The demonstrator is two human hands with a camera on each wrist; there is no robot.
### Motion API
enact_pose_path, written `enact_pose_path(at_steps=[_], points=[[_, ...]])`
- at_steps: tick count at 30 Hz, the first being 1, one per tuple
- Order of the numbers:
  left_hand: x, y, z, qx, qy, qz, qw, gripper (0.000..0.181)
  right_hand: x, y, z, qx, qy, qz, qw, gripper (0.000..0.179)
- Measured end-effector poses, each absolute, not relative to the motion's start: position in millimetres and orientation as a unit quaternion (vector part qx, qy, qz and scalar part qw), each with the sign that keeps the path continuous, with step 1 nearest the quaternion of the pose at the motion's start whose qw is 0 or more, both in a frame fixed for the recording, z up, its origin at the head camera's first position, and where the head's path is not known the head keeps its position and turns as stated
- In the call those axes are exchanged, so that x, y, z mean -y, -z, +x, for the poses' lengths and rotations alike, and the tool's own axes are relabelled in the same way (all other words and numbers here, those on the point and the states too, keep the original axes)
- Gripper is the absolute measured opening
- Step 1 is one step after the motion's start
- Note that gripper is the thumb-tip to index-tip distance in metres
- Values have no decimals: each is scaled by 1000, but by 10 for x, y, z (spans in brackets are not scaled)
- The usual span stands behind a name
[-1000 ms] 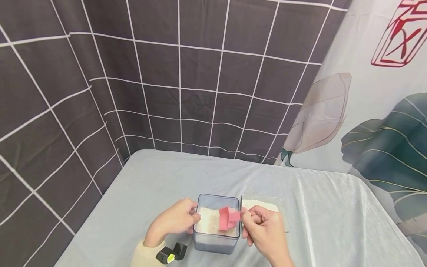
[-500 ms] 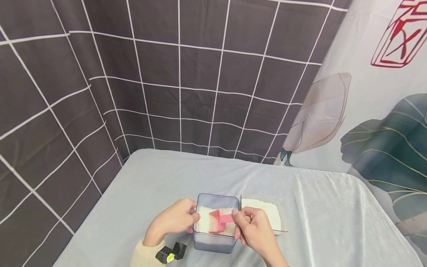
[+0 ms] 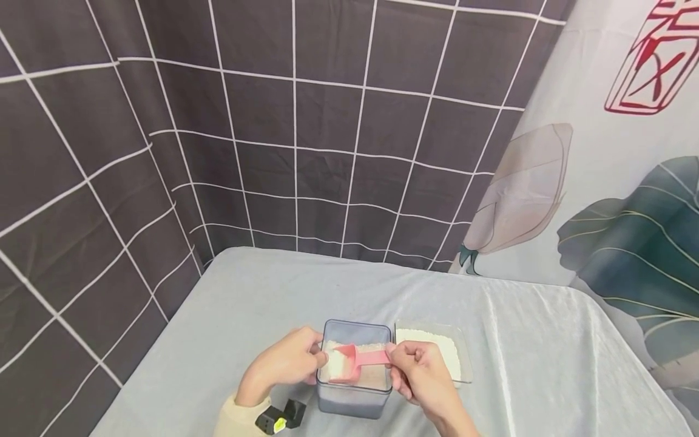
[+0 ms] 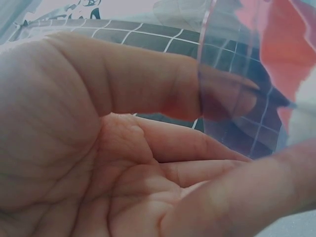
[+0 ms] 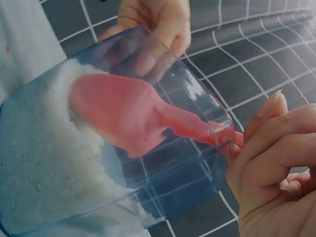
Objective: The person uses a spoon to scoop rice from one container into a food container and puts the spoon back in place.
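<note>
A blue-tinted clear plastic box (image 3: pixel 352 403) holds white grains that look like rice (image 5: pixel 54 163). My left hand (image 3: pixel 289 358) grips its left wall, a digit showing through the clear plastic in the left wrist view. In my right hand (image 3: pixel 426 370), thumb and fingers pinch the handle end of a pink scoop (image 3: pixel 354 363). The scoop's bowl lies inside the box toward the left, with white grains in it. Seen from the right wrist, the pink bowl (image 5: pixel 116 106) dips against the heap of grains. The handle reaches over the box's right rim.
Right of the box stands a shallow clear tray (image 3: pixel 463 349) with more white grains, partly hidden behind my right hand. A pale grey cloth (image 3: pixel 262 291) covers the table. Dark gridded curtains (image 3: pixel 327 121) hang behind it and on the left.
The scoop has moved left through the box, and its bowl has tipped level with white grains inside. My right hand shifted left, then slightly back right. My left hand stays on the box.
</note>
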State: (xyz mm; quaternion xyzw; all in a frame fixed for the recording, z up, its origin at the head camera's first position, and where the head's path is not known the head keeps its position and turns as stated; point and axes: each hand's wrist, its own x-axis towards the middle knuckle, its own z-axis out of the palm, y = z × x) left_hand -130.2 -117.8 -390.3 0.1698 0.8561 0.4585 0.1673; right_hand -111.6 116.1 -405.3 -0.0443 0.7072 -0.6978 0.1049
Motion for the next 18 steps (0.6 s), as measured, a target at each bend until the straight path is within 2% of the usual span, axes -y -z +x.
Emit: enact_pose_path(at_steps=[7,18], points=[[1172,3920,-1303,-855,-462,162,170,15,-1312,4087,-1190,-665,735,-56,116,34],[1168,3922,-1303,-848,-474,166,169,9,-1510,4108,-1269,-639,757,-67,123,29]])
